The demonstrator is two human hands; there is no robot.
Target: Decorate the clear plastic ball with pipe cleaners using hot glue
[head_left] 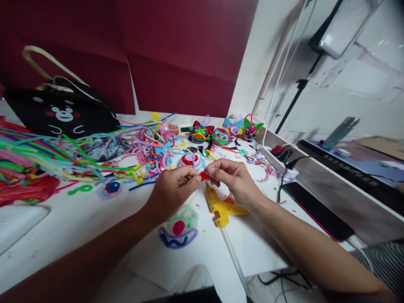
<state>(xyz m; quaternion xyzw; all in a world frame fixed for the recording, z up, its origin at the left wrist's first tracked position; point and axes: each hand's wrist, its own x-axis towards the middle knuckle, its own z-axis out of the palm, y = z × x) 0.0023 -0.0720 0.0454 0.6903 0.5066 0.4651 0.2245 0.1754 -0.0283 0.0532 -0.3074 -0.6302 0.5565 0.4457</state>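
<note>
My left hand and my right hand meet over the middle of the table. Between their fingertips is a small piece of red pipe cleaner, pinched from both sides. Just below my right hand lies a yellow glue gun, its nozzle close under the red piece and a pale glue stick coming out of its back. Nearer to me, below my left hand, sits a clear round ornament with green, purple and blue pipe cleaner and a red disc on it.
Loose pipe cleaners heap up at the left and back. Several finished colourful ornaments stand at the back. A black bag leans at the back left. On the right lie a phone, cables and a power strip.
</note>
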